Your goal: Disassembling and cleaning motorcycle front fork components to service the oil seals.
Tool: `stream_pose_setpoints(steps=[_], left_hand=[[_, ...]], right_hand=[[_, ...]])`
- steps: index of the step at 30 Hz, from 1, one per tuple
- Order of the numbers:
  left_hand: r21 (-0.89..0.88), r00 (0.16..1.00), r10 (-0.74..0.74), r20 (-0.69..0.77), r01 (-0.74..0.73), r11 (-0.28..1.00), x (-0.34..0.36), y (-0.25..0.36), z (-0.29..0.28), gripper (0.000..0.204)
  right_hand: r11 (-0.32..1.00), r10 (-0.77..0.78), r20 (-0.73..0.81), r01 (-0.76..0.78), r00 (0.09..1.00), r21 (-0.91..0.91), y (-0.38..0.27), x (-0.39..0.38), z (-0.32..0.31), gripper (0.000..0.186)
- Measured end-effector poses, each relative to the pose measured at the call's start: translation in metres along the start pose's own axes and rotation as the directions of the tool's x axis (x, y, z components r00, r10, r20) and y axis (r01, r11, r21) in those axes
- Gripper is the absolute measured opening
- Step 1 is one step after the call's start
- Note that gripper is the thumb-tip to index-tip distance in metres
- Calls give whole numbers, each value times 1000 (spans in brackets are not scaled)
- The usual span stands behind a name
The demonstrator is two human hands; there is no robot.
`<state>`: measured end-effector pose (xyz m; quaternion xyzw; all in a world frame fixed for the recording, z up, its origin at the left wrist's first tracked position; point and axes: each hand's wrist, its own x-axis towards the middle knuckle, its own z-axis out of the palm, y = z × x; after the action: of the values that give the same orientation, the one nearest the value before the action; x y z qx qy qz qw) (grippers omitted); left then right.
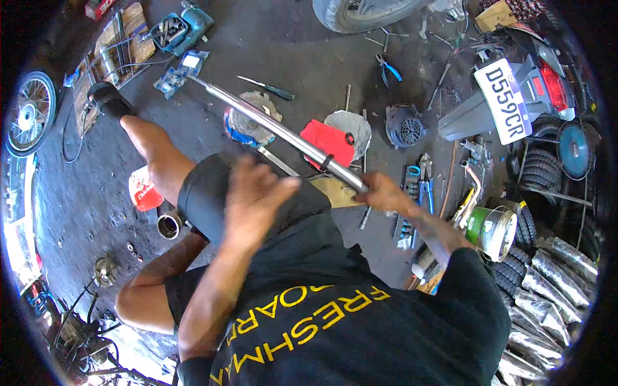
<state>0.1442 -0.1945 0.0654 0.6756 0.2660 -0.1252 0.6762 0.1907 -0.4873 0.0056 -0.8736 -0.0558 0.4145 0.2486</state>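
The right hand (386, 193) has its fingers wrapped round the near right end of a long, shiny metal tube (264, 121). From that grip the tube slants away to the far left, narrowing to a thin tip, with a black ring (328, 162) around it a little way beyond the fingers. The left hand (252, 202) is blurred, its thumb held out from loosely spread fingers and nothing seen in its grasp; it is nearer than the tube, left of the right hand, and looks apart from the metal.

In view, the tube crosses in front of a red piece (327, 143), which overlaps a grey slab (351, 130) just to its right. Beyond the middle of the tube lies a screwdriver (277, 90), and farther right are pliers (389, 69) with blue handles. Right of the right hand, near it on the dark floor (322, 61), is a blue tool rack (407, 193). Farther right stands a green and white bucket (492, 233), with black tires (541, 174) beyond it.
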Motion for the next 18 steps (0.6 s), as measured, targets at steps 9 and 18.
stream_pose_setpoints(steps=[9,18], left_hand=[[-472,993,-115,-37,84,878,78,-4,59,38],[-751,994,108,33,-46,658,119,34,7,60]], right_hand=[[981,-28,-6,28,1000,194,-103,-38,13,45],[793,-286,240,89,928,602,-35,-53,37,43]])
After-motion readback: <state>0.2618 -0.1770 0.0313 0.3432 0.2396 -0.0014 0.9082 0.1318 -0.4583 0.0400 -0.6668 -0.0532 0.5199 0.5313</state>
